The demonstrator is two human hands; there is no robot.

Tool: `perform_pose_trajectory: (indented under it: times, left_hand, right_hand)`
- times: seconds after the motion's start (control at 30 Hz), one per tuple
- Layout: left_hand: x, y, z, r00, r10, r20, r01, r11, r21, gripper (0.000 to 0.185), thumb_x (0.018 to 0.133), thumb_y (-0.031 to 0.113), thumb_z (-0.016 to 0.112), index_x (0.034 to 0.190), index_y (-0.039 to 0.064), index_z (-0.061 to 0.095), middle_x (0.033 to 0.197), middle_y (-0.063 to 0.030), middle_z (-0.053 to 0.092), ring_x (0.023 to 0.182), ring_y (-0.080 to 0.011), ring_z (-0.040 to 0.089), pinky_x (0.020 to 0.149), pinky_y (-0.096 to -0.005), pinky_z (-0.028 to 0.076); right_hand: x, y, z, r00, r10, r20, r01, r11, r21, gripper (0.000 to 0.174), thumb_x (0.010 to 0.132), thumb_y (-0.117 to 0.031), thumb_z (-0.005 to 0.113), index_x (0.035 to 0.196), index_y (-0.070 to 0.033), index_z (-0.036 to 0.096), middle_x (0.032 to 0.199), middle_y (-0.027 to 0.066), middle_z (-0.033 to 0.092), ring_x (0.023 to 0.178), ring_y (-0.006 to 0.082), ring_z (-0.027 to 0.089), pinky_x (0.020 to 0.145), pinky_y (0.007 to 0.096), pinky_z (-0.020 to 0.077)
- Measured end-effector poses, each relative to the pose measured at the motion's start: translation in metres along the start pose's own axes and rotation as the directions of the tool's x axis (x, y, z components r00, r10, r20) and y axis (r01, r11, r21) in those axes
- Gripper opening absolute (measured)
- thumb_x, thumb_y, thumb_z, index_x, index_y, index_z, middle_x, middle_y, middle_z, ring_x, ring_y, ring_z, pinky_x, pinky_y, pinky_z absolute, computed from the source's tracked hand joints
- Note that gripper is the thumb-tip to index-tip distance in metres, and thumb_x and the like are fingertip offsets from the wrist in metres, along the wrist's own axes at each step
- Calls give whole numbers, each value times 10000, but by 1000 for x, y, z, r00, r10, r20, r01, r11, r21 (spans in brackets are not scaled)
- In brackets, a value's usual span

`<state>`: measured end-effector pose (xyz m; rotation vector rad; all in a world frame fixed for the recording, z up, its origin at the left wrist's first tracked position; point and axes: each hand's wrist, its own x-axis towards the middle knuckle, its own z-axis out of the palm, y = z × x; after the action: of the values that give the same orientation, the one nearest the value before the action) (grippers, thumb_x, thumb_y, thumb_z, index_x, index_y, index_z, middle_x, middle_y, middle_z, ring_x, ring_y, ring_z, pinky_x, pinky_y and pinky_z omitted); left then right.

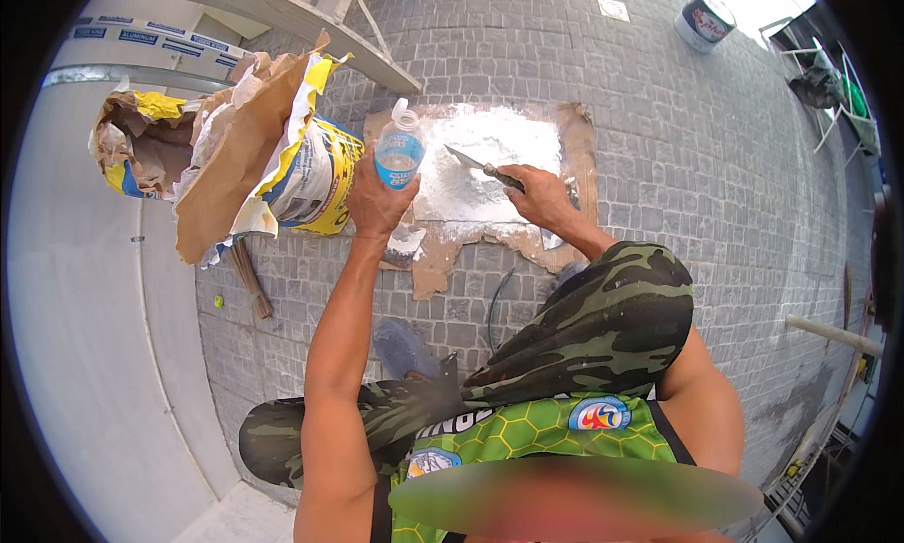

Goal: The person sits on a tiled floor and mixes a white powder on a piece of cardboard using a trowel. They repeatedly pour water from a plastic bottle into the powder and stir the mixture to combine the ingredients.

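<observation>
My left hand [381,202] grips a clear plastic bottle [400,151] with a blue label and an open white flip cap; some liquid seems to be inside. In my right hand [540,193] is a putty knife [487,168], its blade pointing left over the white powder [487,137]. That powder is heaped and spread across a board on torn brown cardboard [579,147] on the floor. Beside my left hand stands an opened paper sack [318,168], yellow, blue and white, with its torn brown top folded back.
A second torn paper sack [152,144] leans near the wall at left. A bundle of sticks [251,281] lies below the sacks. Wooden planks [339,31] slant across the upper left. On the grey paved floor [643,154], a paint bucket [706,22] stands at the upper right.
</observation>
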<state>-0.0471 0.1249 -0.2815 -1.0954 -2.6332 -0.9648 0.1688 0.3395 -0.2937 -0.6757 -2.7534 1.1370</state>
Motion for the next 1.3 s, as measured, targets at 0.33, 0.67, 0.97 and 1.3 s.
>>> perform_pose_trajectory:
  times: [0.33,0.67,0.97,1.3]
  left_hand:
    - [3,-6,0,988,141,-61,-135,987,89,953,684,426,887,1445,78,431,1155,-177,625,993,-379,662,779,-490,562]
    - [6,3,-3,994,83,-69,-81,996,32,921,682,369,915,1425,56,469,1259,-178,640,1146,-370,644,927,-455,540]
    - [10,2,-5,991,91,-100,-83,994,76,937,694,444,877,1447,97,440,1210,-166,625,1055,-366,659,812,-478,573]
    - [8,11,-11,999,-23,-43,24,999,25,928,694,403,897,1438,57,463,1308,-181,623,1189,-360,626,971,-454,523]
  right_hand:
    - [-11,-4,13,1000,-7,0,7,993,-116,393,893,-152,638,1284,-144,679,1047,161,711,917,375,698,824,481,558]
    - [-11,-2,6,1000,10,-28,-15,982,-187,404,882,-160,649,1285,-177,684,1037,129,714,912,353,703,814,490,550]
    - [-7,2,-25,998,60,35,-51,973,-227,372,891,-181,677,1256,-231,726,1098,111,736,979,326,703,847,445,554]
    - [1,3,-43,983,95,155,-49,958,-282,393,836,-137,679,1220,-177,753,1147,142,741,985,333,710,858,448,556]
